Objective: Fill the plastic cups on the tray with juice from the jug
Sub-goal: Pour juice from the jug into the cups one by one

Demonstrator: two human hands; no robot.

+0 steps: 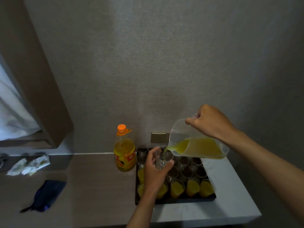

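Now clear jug [199, 146] tilted, yellow juice [165, 151] streaming into held cup [163, 157].

Juice bottle [124, 153], crumpled tissues [28, 165], dark blue pouch [46, 195] on counter [92, 186].

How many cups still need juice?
Done: the near row of cups on the tray holds juice. In hand: the right hand tips the jug into a cup the left hand holds. Left: the empty cups behind; too blurred to count.
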